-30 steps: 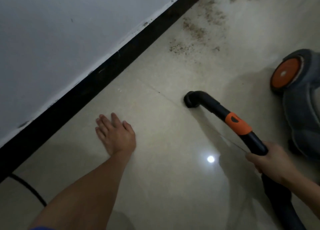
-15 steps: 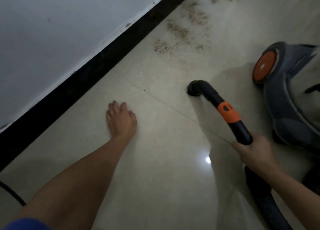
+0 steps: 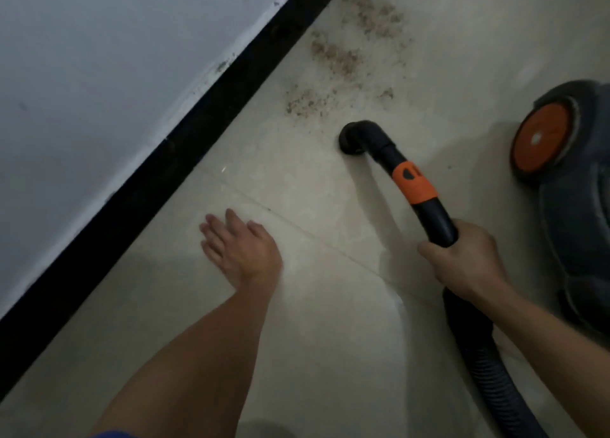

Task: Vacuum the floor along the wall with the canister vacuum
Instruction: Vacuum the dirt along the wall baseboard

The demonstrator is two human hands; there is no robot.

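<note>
My right hand [image 3: 465,259] grips the black vacuum hose handle [image 3: 435,219], just behind its orange collar [image 3: 414,183]. The curved black nozzle [image 3: 355,138] points down at the beige tiled floor [image 3: 330,305]. Brown dirt crumbs [image 3: 333,57] lie scattered just beyond the nozzle, near the black skirting [image 3: 185,147] of the white wall [image 3: 99,57]. My left hand [image 3: 241,249] is spread flat on the floor between the wall and the hose. The dark grey canister vacuum [image 3: 574,213] with an orange wheel [image 3: 541,137] stands at the right edge.
The ribbed black hose [image 3: 488,371] runs back from my right hand toward the bottom right. A tile joint [image 3: 313,236] crosses the floor diagonally in front of my left hand.
The nozzle has advanced toward the dirt patch near the wall. My left hand has shifted forward along the floor, still flat. The view has moved so the canister sits closer.
</note>
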